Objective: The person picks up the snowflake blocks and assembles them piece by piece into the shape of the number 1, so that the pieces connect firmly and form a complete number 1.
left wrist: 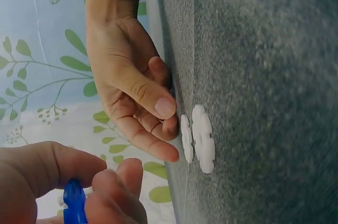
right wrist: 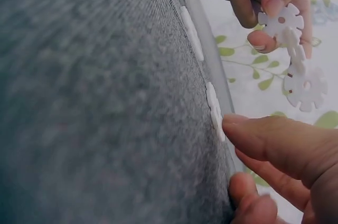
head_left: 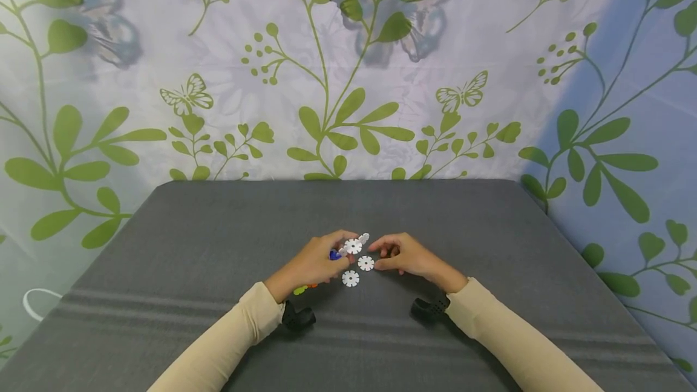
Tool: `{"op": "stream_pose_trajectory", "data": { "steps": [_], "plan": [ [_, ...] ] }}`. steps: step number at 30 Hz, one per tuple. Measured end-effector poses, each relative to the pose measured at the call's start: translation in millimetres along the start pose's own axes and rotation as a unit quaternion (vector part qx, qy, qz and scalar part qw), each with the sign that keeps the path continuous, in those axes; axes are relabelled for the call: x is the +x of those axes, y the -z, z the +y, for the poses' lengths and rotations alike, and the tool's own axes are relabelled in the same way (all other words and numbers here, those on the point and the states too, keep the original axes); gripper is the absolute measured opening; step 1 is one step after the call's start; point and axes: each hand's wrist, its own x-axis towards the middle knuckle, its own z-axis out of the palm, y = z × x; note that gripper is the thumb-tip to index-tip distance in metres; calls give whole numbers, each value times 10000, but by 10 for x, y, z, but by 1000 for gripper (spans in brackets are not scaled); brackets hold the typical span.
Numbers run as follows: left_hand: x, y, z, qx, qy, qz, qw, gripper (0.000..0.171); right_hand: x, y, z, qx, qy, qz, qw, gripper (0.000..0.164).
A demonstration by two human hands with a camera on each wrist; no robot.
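My left hand (head_left: pixel 318 259) pinches a blue notched disc (left wrist: pixel 75 205) joined to a small chain of white notched discs (right wrist: pixel 306 85). In the head view, the chain's upper white disc (head_left: pixel 353 246) sticks out past the fingers toward the right. Flat on the table lie two loose white notched discs, a nearer one (head_left: pixel 351 278) and a farther one (head_left: pixel 366 264). Beside the farther disc is my right hand (head_left: pixel 407 255), its thumb tip at the disc's edge and its index finger stretched above. Whether the thumb touches the disc, I cannot tell.
A yellow-green piece (head_left: pixel 300 290) and an orange piece (head_left: pixel 313 285) show partly from under the left hand. The grey cloth-covered table (head_left: pixel 229 216) ends at a leaf-patterned curtain (head_left: pixel 229 71). Black straps with camera mounts (head_left: pixel 298 318) sit at both wrists.
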Motion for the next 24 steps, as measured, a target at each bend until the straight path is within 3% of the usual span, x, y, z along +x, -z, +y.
{"op": "stream_pose_trajectory", "data": {
  "steps": [6, 10, 14, 24],
  "plan": [
    [11, 39, -46, -28, -15, -96, 9999, 50, 22, -46, -54, -638, -46, 163, 9978, 29],
    [6, 62, -87, -123, -11, -152, 9998, 50, 33, -72, -77, -731, -212, 260, 9968, 24],
    [3, 62, -110, -123, 85, -202, 9997, 50, 31, -75, -83, -609, -190, 280, 9976, 22],
    [9, 28, -148, -158, 85, -224, 9996, 49, -6, -10, 30, 280, 54, 203, 9994, 15]
  ]
}}
